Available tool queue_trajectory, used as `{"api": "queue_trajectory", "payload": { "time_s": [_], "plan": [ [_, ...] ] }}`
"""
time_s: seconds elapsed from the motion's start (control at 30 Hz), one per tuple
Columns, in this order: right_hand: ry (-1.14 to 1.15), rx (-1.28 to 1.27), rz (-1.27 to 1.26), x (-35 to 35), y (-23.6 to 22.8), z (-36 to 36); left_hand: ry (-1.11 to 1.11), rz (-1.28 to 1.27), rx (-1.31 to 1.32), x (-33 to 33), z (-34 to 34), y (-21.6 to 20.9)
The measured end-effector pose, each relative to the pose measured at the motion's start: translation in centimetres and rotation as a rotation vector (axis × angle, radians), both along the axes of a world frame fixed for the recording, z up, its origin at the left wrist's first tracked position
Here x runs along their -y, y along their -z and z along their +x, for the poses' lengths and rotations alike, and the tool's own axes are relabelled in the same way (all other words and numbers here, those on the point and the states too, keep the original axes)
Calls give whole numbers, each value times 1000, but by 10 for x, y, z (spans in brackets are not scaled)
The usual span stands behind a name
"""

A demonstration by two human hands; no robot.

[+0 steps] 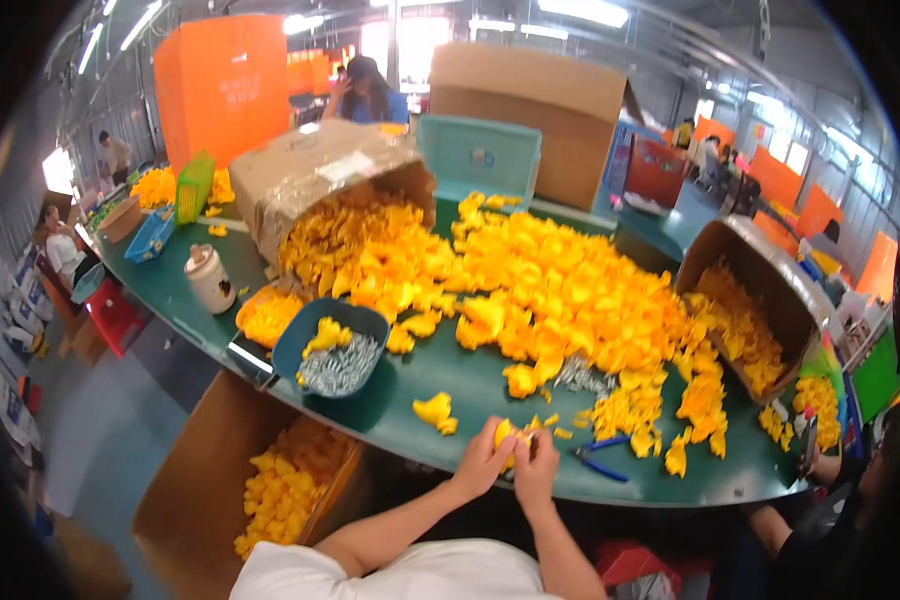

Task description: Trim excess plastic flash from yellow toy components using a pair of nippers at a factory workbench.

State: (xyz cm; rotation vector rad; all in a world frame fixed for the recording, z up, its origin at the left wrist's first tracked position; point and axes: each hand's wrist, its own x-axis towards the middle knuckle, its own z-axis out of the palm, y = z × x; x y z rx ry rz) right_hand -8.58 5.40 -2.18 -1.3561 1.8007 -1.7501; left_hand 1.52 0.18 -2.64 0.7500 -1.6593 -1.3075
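Just over the near edge of the table, my left hand (482, 462) pinches a small yellow plastic piece (505, 432). Against it my right hand (537, 468) is closed, its fingertips on the same piece and partly hiding it. Pliers with blue handles (606, 466) lie beside my right hand, among a few small yellow bits. Left of my hands is a loose yellow piece (435, 412). Farther left, a dark blue bowl (378, 328) holds small grey metal parts (340, 368) and some yellow pieces.
A large heap of yellow pieces (570, 290) covers the green table (390, 425) between two tipped cardboard boxes (315, 150) (815, 280). An open carton (200, 450) with yellow pieces stands below, at left. A white bottle (210, 280) stands on the left. Another person's arm (825, 465) is at right.
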Motion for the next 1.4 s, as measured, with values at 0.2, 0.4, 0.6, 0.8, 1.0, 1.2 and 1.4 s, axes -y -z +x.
{"api": "queue_trajectory", "payload": {
  "time_s": [0.2, 0.4, 0.6, 0.8, 1.0, 1.2, 1.4],
  "plan": [
    [2, 1, -16, 6, -11, 2, 42, 16, -7, 3, 2, -14],
    [-5, -32, 45, -13, -4, 10, -17, -55, -1, -12, 9, -4],
    [-225, 394, -96, 5, -12, -4, 66, 1, -232, 1, 3, -13],
    [-385, 258, -245, 4, -33, 6, 155, 15, -330, 6, 37, -39],
    [-425, 380, -227, 4, -61, 20, 139, 177, -476, 0, 41, -53],
    [-239, 47, -332, 3, -47, 34, 206, 329, -721, -7, 40, -60],
    [-357, -160, -367, 1, -34, 57, -201, 121, -601, -8, 61, -36]
  ]
}}
